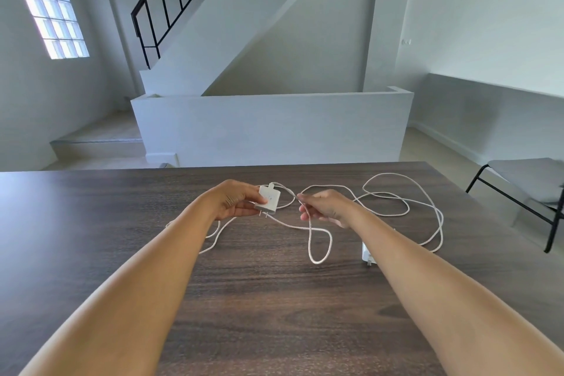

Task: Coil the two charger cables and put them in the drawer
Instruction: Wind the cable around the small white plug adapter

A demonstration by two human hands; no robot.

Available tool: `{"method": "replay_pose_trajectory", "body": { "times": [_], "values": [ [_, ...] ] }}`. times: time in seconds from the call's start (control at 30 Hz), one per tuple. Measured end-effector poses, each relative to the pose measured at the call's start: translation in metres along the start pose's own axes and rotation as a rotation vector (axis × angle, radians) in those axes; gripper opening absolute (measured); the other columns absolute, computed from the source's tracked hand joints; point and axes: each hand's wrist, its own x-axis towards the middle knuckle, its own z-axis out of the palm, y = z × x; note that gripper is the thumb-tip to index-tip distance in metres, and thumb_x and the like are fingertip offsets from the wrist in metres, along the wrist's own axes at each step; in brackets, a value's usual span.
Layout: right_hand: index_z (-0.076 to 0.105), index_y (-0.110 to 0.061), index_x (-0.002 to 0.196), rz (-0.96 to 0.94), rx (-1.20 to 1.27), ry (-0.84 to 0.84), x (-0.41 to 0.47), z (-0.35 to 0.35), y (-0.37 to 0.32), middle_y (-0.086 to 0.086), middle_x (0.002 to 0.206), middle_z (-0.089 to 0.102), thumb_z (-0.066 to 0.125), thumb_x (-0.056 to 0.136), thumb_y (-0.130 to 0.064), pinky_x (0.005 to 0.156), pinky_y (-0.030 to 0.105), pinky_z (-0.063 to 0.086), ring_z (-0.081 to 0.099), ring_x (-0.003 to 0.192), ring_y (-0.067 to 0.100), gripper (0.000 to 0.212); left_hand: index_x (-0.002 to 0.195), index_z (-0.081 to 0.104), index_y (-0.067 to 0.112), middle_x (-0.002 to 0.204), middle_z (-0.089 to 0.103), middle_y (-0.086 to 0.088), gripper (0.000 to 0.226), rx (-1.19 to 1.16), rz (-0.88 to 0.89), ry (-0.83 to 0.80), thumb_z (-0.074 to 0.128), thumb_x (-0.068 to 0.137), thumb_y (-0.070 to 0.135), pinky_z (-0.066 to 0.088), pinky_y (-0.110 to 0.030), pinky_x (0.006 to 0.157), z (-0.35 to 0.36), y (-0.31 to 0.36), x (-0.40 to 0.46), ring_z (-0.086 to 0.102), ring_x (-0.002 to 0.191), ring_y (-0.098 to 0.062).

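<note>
While my left hand (pixel 235 200) grips the white charger brick (pixel 269 200) at frame centre, my right hand (pixel 325 207) pinches its cable (pixel 320 246); second brick (pixel 367 252) and cable (pixel 396 210) lie lower right on the table (pixel 274 299).

Both forearms are bare to the frame's edge, with no sleeves showing. The left hand (pixel 235 200) and right hand (pixel 325 206) wear nothing

Left hand (pixel 235 200) grips a white square charger brick (pixel 269 199); right hand (pixel 325 206) pinches its thin white cable (pixel 320 246), looped below, above the dark wooden table (pixel 274 299).
</note>
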Motion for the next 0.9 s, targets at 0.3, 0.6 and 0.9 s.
{"method": "replay_pose_trajectory", "body": {
  "times": [0.3, 0.6, 0.9],
  "values": [
    [0.059, -0.01, 0.076, 0.122, 0.293, -0.146, 0.006, 0.001, -0.025, -0.008, 0.044, 0.04, 0.052, 0.098, -0.024, 0.035, 0.013, 0.029, 0.033, 0.033, 0.001, 0.027, 0.081, 0.071, 0.011, 0.075, 0.066, -0.001, 0.018, 0.81, 0.19, 0.456, 0.069, 0.072, 0.027, 0.043, -0.027, 0.063, -0.001, -0.02, 0.013, 0.061, 0.073, -0.022],
    [0.066, -0.016, 0.101, 0.111, 0.149, -0.61, -0.012, 0.013, -0.029, -0.004, 0.061, 0.059, 0.045, 0.1, -0.029, 0.052, 0.016, 0.046, 0.056, 0.05, 0.005, 0.024, 0.076, 0.065, 0.014, 0.089, 0.072, -0.008, 0.012, 0.157, 0.23, 0.631, 0.072, 0.079, 0.023, 0.055, -0.037, 0.087, 0.005, -0.007, 0.031, 0.069, 0.087, -0.023],
    [0.062, -0.011, 0.114, 0.112, 0.029, -0.696, -0.006, 0.026, -0.016, -0.003, 0.071, 0.067, 0.044, 0.101, -0.021, 0.054, 0.017, 0.051, 0.064, 0.063, 0.005, 0.024, 0.088, 0.056, -0.007, 0.077, 0.065, -0.02, 0.013, -0.469, 0.129, 0.298, 0.067, 0.082, -0.003, 0.059, -0.03, 0.055, 0.02, 0.017, 0.015, 0.067, 0.061, -0.023]
  ]
}}
